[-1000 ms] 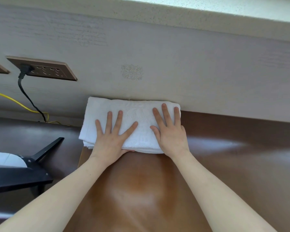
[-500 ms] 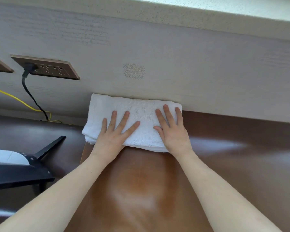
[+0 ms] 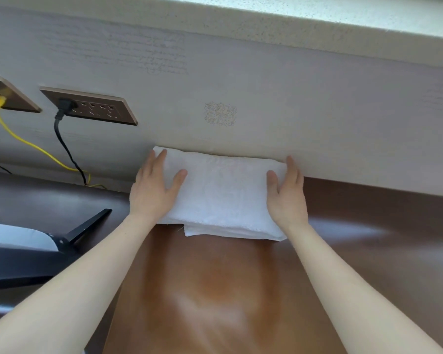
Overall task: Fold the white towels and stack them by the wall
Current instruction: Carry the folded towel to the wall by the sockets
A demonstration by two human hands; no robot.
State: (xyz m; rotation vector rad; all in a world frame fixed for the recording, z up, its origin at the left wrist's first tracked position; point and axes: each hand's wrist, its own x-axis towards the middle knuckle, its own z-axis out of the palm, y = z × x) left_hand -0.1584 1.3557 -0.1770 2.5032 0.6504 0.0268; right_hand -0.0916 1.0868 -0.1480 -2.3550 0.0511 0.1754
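A stack of folded white towels (image 3: 223, 195) lies on the brown table (image 3: 215, 290), its far edge against the pale wall (image 3: 266, 118). A lower towel sticks out at the stack's near edge. My left hand (image 3: 155, 190) lies along the stack's left end, fingers straight, thumb resting on top. At the right end, my right hand (image 3: 288, 192) presses with straight fingers, its thumb also on the top towel.
A brown socket panel (image 3: 97, 108) with a black plug and cable sits on the wall at left, beside a second panel (image 3: 8, 95) with a yellow cable. A black and white device (image 3: 33, 244) stands on the table at far left.
Both hands have slid off the top of the stack and outward to its left and right ends. The stack lies a little closer to the wall.
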